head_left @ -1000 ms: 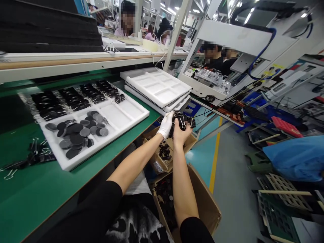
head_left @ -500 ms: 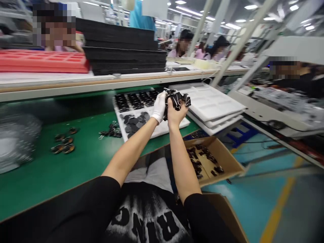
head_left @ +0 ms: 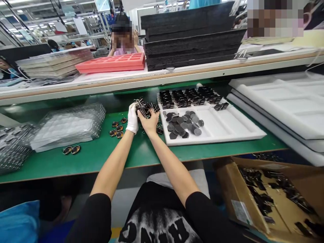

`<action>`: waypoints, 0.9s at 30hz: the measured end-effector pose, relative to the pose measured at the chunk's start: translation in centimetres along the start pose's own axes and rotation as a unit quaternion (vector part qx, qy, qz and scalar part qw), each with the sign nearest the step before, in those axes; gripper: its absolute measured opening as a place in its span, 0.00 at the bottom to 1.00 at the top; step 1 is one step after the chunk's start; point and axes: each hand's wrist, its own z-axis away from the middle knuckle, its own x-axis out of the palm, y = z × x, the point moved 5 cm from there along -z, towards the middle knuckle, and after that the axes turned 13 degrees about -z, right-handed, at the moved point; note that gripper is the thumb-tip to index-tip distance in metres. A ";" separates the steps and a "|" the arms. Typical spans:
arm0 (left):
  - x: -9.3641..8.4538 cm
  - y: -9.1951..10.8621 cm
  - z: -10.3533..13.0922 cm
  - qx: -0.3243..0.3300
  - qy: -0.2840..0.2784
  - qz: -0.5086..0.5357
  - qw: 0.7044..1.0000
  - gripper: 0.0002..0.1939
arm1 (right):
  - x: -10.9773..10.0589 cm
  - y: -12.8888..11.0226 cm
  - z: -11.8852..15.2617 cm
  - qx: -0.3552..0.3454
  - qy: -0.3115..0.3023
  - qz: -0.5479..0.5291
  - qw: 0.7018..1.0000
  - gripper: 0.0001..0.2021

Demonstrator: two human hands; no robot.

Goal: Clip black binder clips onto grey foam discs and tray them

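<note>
A bunch of black binder clips [head_left: 144, 107] with silver wire handles is held between both hands above the green bench. My left hand [head_left: 132, 118], in a white glove, is closed round the left side of the bunch. Bare, my right hand [head_left: 150, 122] grips it from the right and below. More clips lie beside and partly behind my right hand. Just right of the hands is a white foam tray [head_left: 217, 126], with rows of black clips [head_left: 188, 97] along its back and dark grey discs [head_left: 183, 124] at its left.
Round black-and-gold pieces [head_left: 119, 128] and clear plastic trays [head_left: 68, 126] lie at the left. White trays [head_left: 283, 104] are stacked at the right, above a cardboard box [head_left: 227, 182] of clips. Black sheets [head_left: 192, 40] and a red tray [head_left: 111, 63] stand on the shelf; a person sits behind.
The view has turned to the left. Both hands have carried the clips from over the foam tray to the bench at its left, beside the loose clips.
</note>
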 end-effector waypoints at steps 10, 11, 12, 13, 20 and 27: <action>-2.8 -1.4 0.1 0.076 -0.112 -0.107 0.985 0.15 | -1.6 1.3 0.1 -0.010 -0.131 0.115 0.985 0.29; -3.1 -1.3 0.0 0.082 -0.120 -0.119 0.982 0.15 | -1.6 1.1 0.1 -0.003 -0.149 0.135 0.980 0.29; -3.5 -1.3 -0.1 0.084 -0.124 -0.129 0.980 0.14 | -1.7 0.8 0.1 0.004 -0.166 0.158 0.973 0.30; -3.8 -1.4 -0.2 0.083 -0.123 -0.136 0.980 0.14 | -1.7 0.5 0.1 0.007 -0.184 0.184 0.966 0.30; -4.7 -1.9 -0.1 0.038 -0.118 -0.210 0.970 0.18 | -3.0 -3.2 -0.5 -0.005 -0.336 0.365 0.868 0.26; -2.9 -0.5 -3.3 0.074 -0.144 -0.305 0.938 0.28 | -4.8 -4.8 -3.6 -0.015 -0.418 0.402 0.814 0.23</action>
